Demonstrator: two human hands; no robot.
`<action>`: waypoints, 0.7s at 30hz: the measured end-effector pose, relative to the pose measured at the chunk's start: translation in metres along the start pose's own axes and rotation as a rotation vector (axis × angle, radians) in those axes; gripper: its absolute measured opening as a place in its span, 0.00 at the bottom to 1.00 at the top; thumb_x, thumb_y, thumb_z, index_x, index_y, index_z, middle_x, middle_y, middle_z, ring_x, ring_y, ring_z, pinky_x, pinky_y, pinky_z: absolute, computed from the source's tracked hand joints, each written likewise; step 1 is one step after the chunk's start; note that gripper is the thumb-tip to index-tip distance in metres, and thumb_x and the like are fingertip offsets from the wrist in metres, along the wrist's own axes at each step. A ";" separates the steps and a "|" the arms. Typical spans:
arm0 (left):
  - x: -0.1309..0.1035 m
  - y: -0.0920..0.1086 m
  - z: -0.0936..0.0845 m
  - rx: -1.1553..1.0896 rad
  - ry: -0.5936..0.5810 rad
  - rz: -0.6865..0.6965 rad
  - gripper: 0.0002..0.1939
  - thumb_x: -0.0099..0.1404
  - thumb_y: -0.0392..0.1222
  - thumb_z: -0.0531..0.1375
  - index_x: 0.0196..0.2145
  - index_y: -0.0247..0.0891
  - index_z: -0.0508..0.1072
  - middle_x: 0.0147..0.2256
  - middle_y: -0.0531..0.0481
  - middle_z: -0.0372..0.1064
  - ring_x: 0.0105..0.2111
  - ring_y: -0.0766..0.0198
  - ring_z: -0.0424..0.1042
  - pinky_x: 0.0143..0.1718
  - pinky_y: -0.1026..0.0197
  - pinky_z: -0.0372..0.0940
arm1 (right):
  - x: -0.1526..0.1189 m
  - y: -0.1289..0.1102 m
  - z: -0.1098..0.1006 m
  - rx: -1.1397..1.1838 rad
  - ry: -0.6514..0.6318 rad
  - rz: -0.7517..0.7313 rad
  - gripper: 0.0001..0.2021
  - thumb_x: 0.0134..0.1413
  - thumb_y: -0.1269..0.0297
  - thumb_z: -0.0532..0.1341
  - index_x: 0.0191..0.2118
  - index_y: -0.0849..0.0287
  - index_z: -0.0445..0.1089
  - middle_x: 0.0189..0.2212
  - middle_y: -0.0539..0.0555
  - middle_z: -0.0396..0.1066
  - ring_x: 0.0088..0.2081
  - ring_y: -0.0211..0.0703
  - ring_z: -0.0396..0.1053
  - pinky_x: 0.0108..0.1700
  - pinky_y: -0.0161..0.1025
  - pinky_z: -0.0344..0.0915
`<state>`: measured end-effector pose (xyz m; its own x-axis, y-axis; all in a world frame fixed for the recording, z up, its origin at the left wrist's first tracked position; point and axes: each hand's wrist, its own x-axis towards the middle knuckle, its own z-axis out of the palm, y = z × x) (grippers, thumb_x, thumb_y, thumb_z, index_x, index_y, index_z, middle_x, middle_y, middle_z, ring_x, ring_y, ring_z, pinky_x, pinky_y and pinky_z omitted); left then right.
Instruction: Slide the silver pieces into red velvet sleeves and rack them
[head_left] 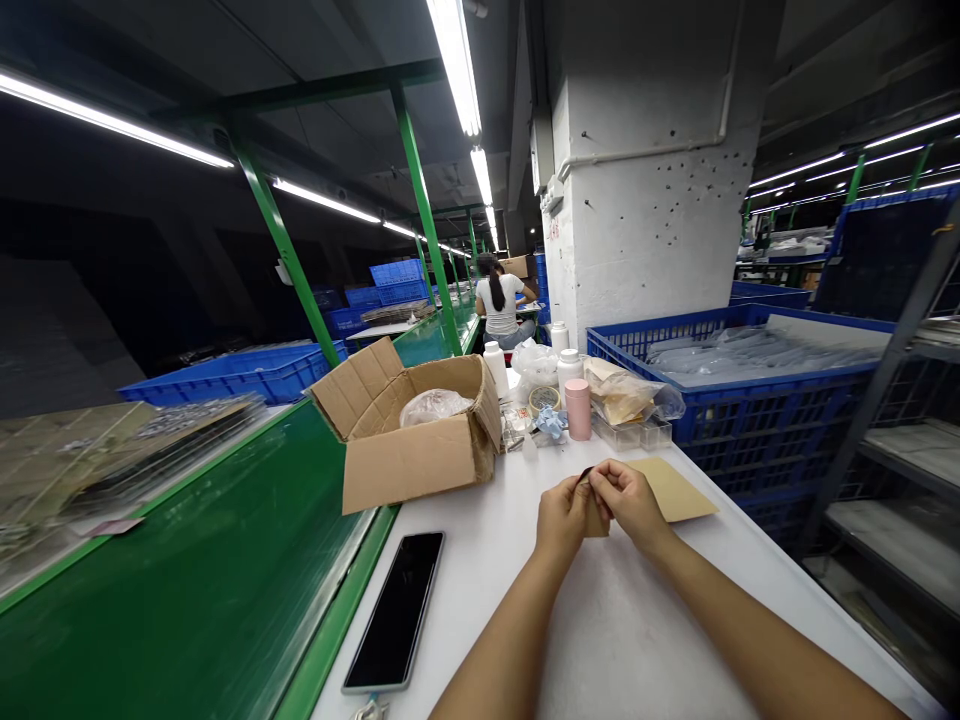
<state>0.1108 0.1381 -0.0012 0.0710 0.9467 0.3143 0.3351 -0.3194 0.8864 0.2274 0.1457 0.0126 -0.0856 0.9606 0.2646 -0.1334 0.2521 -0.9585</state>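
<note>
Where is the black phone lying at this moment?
In the head view the black phone lies flat on the white table, left of the left hand, beside the green conveyor belt and below the cardboard box.

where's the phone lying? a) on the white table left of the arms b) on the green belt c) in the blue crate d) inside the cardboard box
a: the phone lies screen up on the white table, by its edge next to the green belt, left of the left hand.
</note>
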 end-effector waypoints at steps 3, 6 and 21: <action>0.000 0.000 0.000 0.010 0.001 0.004 0.24 0.63 0.55 0.46 0.28 0.34 0.71 0.26 0.51 0.70 0.27 0.69 0.65 0.28 0.70 0.57 | 0.000 0.000 0.000 0.006 0.005 0.006 0.16 0.47 0.52 0.60 0.25 0.60 0.61 0.13 0.45 0.59 0.13 0.31 0.55 0.16 0.30 0.51; 0.001 -0.001 0.000 0.023 0.004 0.007 0.24 0.63 0.55 0.46 0.28 0.34 0.72 0.27 0.51 0.70 0.27 0.69 0.65 0.28 0.70 0.57 | 0.001 0.001 0.000 0.007 0.008 0.013 0.16 0.46 0.51 0.61 0.25 0.60 0.61 0.13 0.45 0.58 0.13 0.32 0.55 0.16 0.30 0.50; -0.001 0.008 0.000 -0.087 0.050 0.030 0.17 0.63 0.48 0.51 0.46 0.42 0.70 0.44 0.52 0.70 0.44 0.66 0.69 0.47 0.64 0.64 | 0.000 0.000 0.000 0.010 0.019 0.005 0.17 0.45 0.50 0.61 0.25 0.60 0.61 0.14 0.45 0.59 0.14 0.32 0.55 0.16 0.31 0.51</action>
<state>0.1134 0.1350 0.0056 0.0318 0.9342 0.3554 0.2508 -0.3517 0.9019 0.2270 0.1458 0.0125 -0.0671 0.9639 0.2576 -0.1430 0.2462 -0.9586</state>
